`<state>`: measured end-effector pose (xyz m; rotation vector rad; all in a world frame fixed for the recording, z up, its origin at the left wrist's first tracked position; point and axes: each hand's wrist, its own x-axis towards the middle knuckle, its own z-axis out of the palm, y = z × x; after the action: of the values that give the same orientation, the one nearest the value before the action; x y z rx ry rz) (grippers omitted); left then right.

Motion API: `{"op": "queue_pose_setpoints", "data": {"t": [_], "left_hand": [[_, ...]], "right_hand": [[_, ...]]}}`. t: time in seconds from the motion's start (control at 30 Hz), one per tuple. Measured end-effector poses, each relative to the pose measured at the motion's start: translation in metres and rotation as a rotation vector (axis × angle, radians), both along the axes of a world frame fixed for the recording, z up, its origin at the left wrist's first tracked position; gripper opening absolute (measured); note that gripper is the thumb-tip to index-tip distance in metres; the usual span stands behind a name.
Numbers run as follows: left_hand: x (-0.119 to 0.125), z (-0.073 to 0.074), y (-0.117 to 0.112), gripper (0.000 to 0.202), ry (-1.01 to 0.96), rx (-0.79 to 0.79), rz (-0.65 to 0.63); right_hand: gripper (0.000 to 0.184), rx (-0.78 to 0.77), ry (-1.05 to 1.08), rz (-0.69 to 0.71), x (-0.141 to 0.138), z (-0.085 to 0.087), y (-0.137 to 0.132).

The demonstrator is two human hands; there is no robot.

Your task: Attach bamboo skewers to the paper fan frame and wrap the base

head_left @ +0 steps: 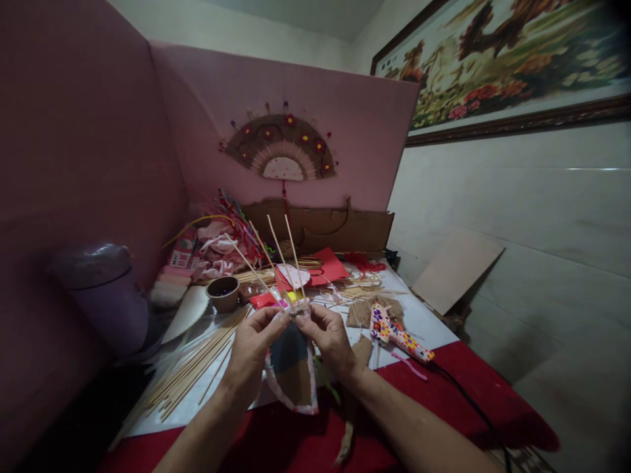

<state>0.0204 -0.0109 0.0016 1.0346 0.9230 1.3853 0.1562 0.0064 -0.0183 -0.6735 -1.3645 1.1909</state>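
Note:
Both hands pinch the upper end of a cardboard piece (pixel 296 382) edged with pale fabric. My left hand (pixel 250 348) has thumb and fingers closed on its left side. Opposite it, my right hand (pixel 334 338) grips the same end. Several thin wooden sticks (pixel 292 253) fan upward from between the fingertips; how they join the piece is hidden by the fingers. Just beyond lies a spotted pale half-disc (pixel 294 276) on red paper (pixel 330 264). A flower-patterned glue gun (pixel 399 336) rests right of my right hand.
Loose bamboo sticks (pixel 197 371) lie at left beside a brown cup (pixel 223 293). Fabric and colored strands (pixel 231 240) are heaped at the back left. A decorated fan (pixel 315 150) hangs on the pink panel (pixel 197 118). A black cord (pixel 468 397) crosses the red cloth (pixel 493 381).

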Motion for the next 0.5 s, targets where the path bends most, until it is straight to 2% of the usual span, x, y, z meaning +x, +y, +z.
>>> {"op": "queue_pose_setpoints", "data": {"t": [0.27,0.33,0.4,0.5], "left_hand": [[-0.002,-0.004,0.001,0.024,0.032,0.029,-0.068],[-0.003,-0.003,0.001,0.025,0.034,0.007,-0.046],[-0.004,-0.002,0.002,0.028,0.014,-0.039,-0.024],[-0.006,0.0,0.002,0.033,-0.023,-0.11,-0.011]], "right_hand": [[0.028,-0.009,-0.033,-0.03,-0.001,-0.004,0.005],[0.029,0.0,-0.058,-0.117,0.001,0.0,0.007],[0.028,0.022,-0.078,-0.268,0.01,0.01,0.008],[0.026,0.093,-0.199,-0.433,0.044,0.032,0.004]]}}
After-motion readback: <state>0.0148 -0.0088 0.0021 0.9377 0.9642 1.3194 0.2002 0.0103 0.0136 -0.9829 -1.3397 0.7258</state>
